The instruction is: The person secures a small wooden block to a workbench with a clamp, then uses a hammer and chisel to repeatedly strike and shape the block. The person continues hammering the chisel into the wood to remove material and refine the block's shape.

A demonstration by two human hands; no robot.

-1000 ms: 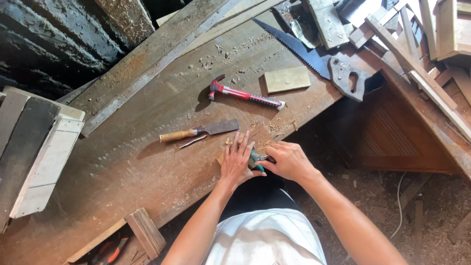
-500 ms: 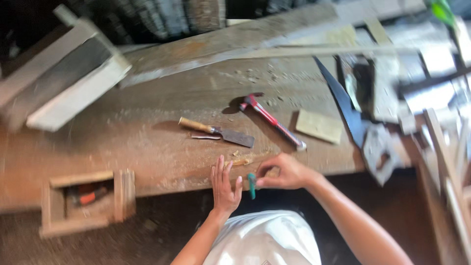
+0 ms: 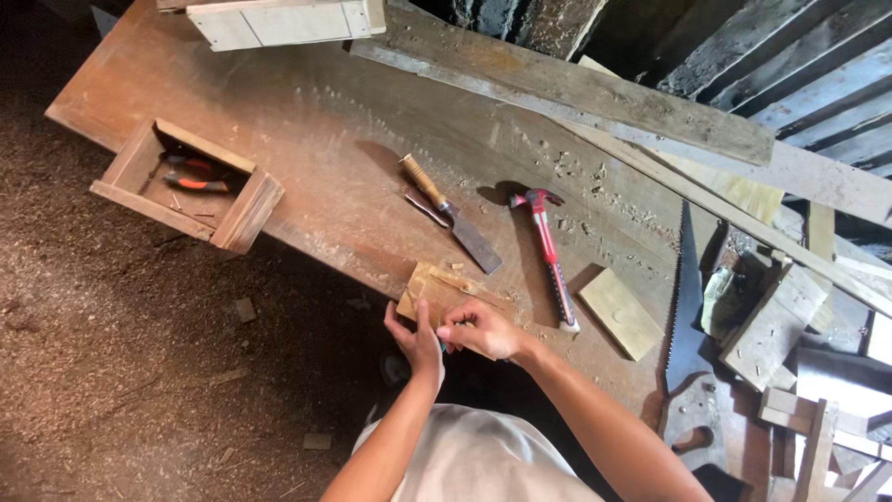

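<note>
A small flat wooden piece (image 3: 437, 290) lies at the near edge of the brown workbench (image 3: 307, 139). My left hand (image 3: 415, 340) rests on its near corner, thumb up against the wood. My right hand (image 3: 481, 328) is closed over the piece's near right side, with a small green thing just showing between the two hands. A chisel with a wooden handle (image 3: 450, 213) lies just beyond the piece. A red-handled hammer (image 3: 548, 253) lies to its right.
A hand saw (image 3: 686, 307) and a small pale board (image 3: 621, 313) lie at the right. An open wooden box holding orange-handled pliers (image 3: 186, 184) sits at the bench's left edge. Long planks (image 3: 595, 93) cross the back. Wood offcuts pile at the right; sawdust covers the floor.
The head camera has swung round, so the bench now runs diagonally. Both hands stay on the small wooden piece at the bench edge. The tools have not moved.
</note>
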